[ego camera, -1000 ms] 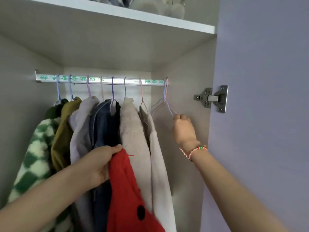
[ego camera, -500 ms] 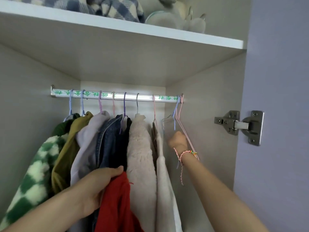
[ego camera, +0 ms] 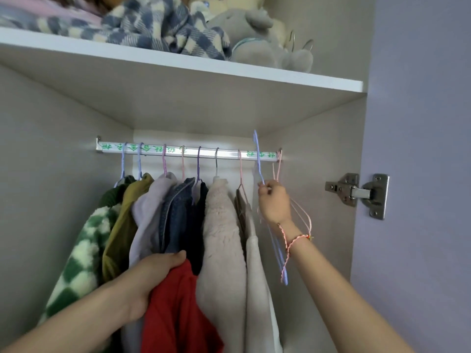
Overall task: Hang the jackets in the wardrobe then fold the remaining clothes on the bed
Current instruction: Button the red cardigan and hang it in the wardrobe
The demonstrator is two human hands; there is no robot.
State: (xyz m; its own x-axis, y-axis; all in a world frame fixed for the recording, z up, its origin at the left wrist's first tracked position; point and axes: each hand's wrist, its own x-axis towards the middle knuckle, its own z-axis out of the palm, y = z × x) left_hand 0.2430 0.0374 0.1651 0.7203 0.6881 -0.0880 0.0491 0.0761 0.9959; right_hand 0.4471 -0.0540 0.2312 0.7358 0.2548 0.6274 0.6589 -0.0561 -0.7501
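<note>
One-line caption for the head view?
Right hand holds a blue hanger, hook above the rail; left hand grips a red jacket.

A checked blanket (ego camera: 163, 29) lies against a grey plush toy (ego camera: 257, 39).

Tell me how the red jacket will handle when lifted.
Probably floppy: the red jacket hangs in folds below the grip of the left hand. Likely light enough for one hand, since that hand alone holds it up. Its matte fabric seems unlikely to slip.

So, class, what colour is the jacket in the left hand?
Red; the jacket shows best in the head view.
</note>
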